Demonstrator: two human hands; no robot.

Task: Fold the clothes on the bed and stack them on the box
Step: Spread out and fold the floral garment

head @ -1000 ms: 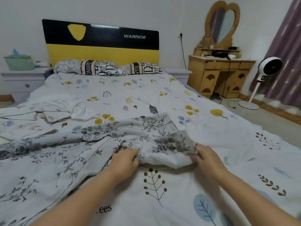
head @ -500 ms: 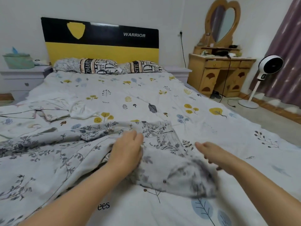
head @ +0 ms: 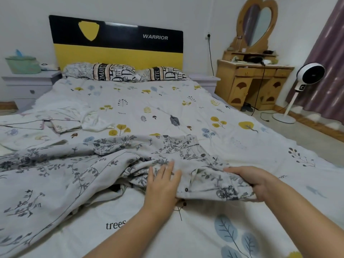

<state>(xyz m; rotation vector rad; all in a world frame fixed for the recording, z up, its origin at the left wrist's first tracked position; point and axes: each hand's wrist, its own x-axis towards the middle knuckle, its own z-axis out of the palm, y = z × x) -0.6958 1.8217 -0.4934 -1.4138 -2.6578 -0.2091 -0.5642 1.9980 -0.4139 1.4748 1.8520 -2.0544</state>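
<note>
I see white walls (head: 130,8) and a black and yellow headboard (head: 117,41) at the far side. A wooden dressing table (head: 255,82) with a heart-shaped mirror (head: 257,25) stands far right, beside a white fan (head: 309,75) and a purple curtain (head: 327,62).

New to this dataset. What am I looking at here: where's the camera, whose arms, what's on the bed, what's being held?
No machine: a person's bare arms, filmed from a camera on their head looking forward and down. The bed has a leaf-print cover. Across its near side lies a grey floral garment, rumpled. The left hand lies flat on it with straight fingers; the right hand grips its end. More pale clothes lie at far left. No box is in view.
</note>
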